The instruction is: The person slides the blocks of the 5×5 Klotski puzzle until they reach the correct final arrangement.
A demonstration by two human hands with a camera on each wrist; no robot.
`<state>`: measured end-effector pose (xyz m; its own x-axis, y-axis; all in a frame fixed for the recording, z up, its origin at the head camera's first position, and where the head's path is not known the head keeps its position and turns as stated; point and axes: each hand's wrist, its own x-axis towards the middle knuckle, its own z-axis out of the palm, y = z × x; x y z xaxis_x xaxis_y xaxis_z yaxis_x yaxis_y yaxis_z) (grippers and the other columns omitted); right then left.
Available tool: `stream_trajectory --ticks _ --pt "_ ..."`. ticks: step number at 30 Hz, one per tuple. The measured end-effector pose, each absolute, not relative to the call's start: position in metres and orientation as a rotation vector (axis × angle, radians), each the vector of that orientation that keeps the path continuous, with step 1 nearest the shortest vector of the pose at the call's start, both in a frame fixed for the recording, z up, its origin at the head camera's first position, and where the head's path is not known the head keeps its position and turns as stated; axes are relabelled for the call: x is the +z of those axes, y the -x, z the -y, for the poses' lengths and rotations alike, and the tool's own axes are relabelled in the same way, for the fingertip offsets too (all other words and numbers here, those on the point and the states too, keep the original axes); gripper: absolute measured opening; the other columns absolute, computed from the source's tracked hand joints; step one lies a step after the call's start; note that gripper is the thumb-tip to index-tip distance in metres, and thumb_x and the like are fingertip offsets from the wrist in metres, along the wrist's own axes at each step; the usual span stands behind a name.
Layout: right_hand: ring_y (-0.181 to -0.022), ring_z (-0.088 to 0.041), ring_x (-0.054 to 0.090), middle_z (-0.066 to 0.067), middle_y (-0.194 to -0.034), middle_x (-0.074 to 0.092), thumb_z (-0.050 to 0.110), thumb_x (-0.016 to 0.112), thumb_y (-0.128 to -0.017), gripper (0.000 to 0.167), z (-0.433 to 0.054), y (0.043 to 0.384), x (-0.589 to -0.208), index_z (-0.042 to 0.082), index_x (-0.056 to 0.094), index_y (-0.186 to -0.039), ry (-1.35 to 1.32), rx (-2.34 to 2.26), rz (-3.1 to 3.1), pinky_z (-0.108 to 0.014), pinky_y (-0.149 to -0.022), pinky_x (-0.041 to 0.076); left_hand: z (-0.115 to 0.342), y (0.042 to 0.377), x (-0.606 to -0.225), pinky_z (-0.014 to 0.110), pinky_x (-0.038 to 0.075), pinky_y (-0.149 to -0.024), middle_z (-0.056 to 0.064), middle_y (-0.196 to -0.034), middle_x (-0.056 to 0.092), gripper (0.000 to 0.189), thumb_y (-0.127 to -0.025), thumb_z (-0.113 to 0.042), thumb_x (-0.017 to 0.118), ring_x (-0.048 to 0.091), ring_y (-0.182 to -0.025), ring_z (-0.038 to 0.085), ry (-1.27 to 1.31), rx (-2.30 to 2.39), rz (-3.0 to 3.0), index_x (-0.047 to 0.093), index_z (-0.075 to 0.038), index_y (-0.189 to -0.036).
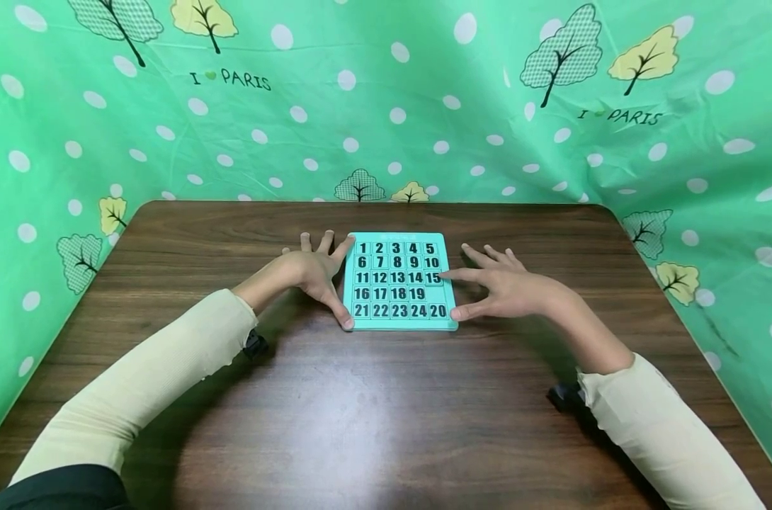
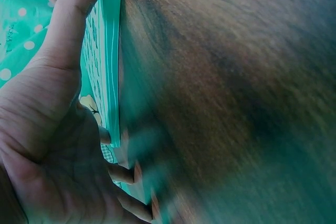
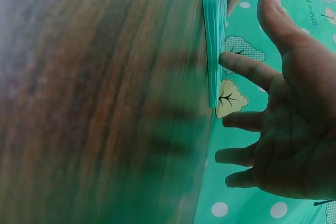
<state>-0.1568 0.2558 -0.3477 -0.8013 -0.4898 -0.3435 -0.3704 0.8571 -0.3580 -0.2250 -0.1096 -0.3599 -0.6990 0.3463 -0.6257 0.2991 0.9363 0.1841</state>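
A turquoise number slide puzzle (image 1: 395, 324) lies flat on the table, its black-numbered tiles in rows. A bare slot (image 1: 434, 293) sits right of tile 19, between tiles 15 and 20. My left hand (image 1: 318, 273) braces the puzzle's left side with fingers spread, thumb at the near corner and index finger at the far corner. My right hand (image 1: 503, 287) is at the right side, its straight index fingertip on tile 15 (image 1: 433, 278). The right thumb (image 3: 275, 17) stands off the board in the right wrist view; its other fingers are spread.
The brown wood-grain table (image 1: 335, 425) extends around the puzzle on all sides. Behind it and at both sides hangs a green dotted cloth (image 1: 373, 78) with printed trees. Dark straps or mounts (image 1: 564, 398) show at both wrists.
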Motion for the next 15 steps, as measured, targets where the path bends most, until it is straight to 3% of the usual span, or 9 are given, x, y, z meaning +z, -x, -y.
stream_trajectory --ticks 15 --pt "-0.169 -0.071 0.004 -0.029 -0.188 0.016 0.059 0.087 -0.095 0.074 -0.272 0.115 -0.352 0.04 0.063 -0.162 0.8 -0.547 -2.483 -0.093 -0.126 -0.002 0.109 0.228 -0.362 0.095 0.002 -0.125 0.022 -0.185 -0.031 0.18 -0.061 -0.085 0.098 -0.027 -0.166 0.065 -0.452 0.083 -2.382 -0.03 -0.034 -0.177"
